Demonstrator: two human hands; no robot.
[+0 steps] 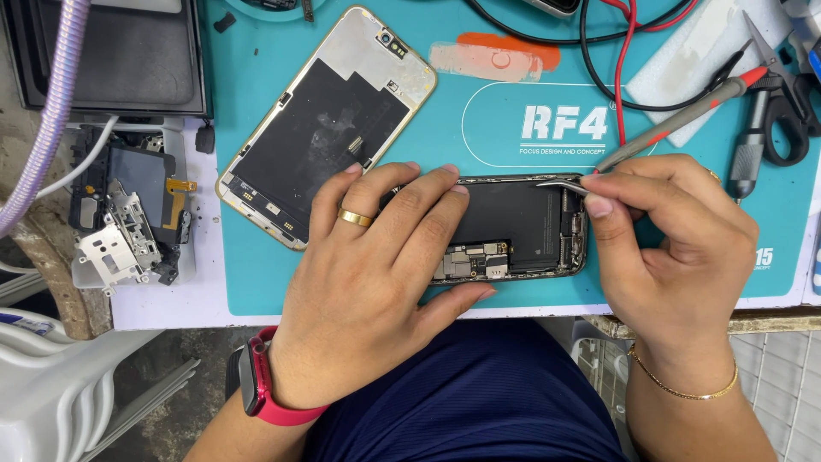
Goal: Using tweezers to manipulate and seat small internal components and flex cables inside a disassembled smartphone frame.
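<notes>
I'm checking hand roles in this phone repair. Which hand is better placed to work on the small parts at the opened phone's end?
Right hand, likely: it holds the tweezers, tips at that end. Left hand lies flat on the opened phone.

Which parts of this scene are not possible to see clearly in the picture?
Head view:
- Left part of the opened phone: covered by the left hand.
- Tweezers: tip too small to tell what it touches; the rest is hidden in the right hand.
- Scissors: cut off by the right edge.
</notes>
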